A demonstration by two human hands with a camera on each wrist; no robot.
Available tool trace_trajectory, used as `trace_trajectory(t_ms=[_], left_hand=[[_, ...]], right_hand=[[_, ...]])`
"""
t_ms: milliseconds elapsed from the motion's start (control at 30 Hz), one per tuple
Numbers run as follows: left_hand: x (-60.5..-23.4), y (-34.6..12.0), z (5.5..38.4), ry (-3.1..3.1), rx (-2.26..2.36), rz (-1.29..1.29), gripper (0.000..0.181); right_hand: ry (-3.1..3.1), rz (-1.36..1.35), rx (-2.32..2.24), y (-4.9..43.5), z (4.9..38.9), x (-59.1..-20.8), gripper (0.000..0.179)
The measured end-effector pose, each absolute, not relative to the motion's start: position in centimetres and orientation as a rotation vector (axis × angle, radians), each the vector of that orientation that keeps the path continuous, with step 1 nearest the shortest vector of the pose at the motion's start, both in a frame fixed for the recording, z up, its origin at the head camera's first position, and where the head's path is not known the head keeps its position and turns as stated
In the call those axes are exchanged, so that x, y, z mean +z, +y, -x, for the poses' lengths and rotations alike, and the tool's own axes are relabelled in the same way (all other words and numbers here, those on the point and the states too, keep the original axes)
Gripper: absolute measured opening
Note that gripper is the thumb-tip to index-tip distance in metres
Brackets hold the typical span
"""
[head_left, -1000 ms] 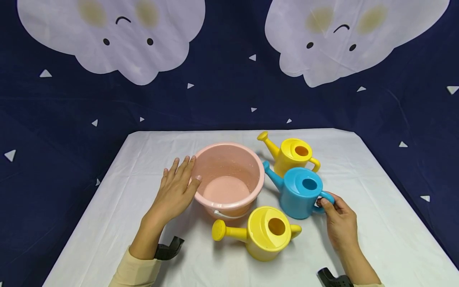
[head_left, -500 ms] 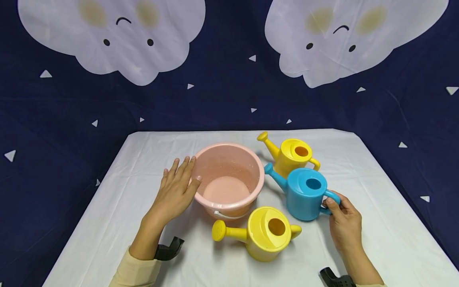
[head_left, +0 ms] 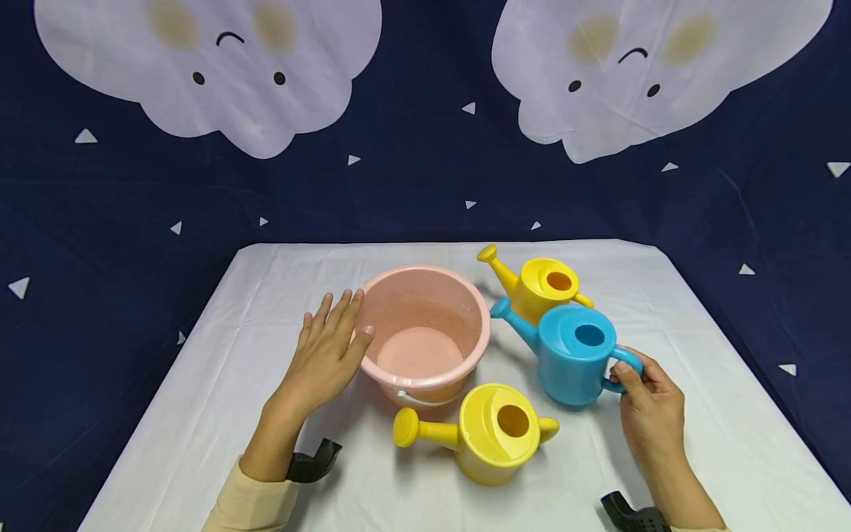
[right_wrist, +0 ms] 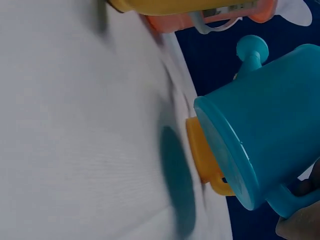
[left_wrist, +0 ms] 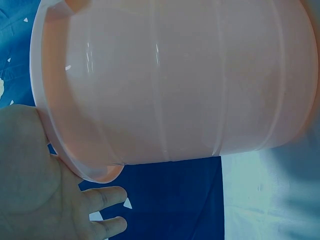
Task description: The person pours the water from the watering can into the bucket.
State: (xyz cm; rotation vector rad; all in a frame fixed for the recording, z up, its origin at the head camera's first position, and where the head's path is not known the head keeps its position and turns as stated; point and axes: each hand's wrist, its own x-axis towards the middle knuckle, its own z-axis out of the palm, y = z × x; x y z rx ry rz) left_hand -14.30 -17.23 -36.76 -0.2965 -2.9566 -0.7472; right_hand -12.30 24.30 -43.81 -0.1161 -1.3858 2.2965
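Note:
A blue watering can (head_left: 577,355) hangs just above the tabletop, its shadow apart from its base in the right wrist view. My right hand (head_left: 653,410) grips its handle with thumb and curled fingers; the spout points left toward the pink bucket (head_left: 420,380). Against the bucket's left rim rests my left hand (head_left: 322,358), fingers straight, palm against the rim in the left wrist view. One yellow watering can (head_left: 492,436) stands in front of the bucket, spout to the left. Another yellow watering can (head_left: 541,284) stands behind the blue one and is partly hidden by it.
A white cloth (head_left: 199,414) covers the table, whose far edge meets a dark blue backdrop (head_left: 412,199) with clouds and small white triangles. The bucket's white handle (head_left: 425,401) hangs down at its front, close to the front yellow can.
My right hand has carried the blue watering can to the right, away from the bucket, and slightly up in the last half second. My left hand and the bucket have stayed still.

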Motion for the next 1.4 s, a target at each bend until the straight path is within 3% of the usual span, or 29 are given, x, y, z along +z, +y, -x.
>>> trace_trajectory(t_ms=[1400], left_hand=[[-36.6, -17.2, 14.2, -2.963, -0.745, 0.296, 0.062]], right_hand=[[-1.531, -0.277, 2.241, 24.9, 12.7, -37.0, 0.025]])
